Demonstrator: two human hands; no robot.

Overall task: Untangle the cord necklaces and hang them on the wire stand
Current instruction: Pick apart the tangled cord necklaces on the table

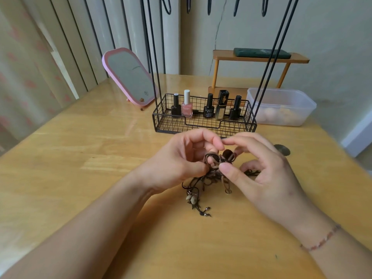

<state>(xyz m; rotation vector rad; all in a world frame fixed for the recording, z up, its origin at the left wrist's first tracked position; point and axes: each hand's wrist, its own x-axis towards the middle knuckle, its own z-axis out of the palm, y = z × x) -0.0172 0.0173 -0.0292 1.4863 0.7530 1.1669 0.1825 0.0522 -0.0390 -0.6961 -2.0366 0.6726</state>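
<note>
A tangled bunch of brown and dark cord necklaces (209, 178) with beads and small pendants lies on the wooden table (80, 158) between my hands. My left hand (181, 162) pinches the tangle from the left with thumb and fingers. My right hand (259, 170) grips cords at the top of the tangle with its thumb and forefinger. Loose ends with shell beads trail toward me. The black wire stand (203, 121) rises just behind my hands; its hooks (209, 7) show at the frame's top and hold nothing visible.
The stand's basket base holds several nail polish bottles (187, 105). A pink mirror (128, 77) leans at the back left. A clear plastic box (281, 105) and a small wooden shelf (259, 59) stand at the back right. A dark round object (281, 150) lies by my right hand.
</note>
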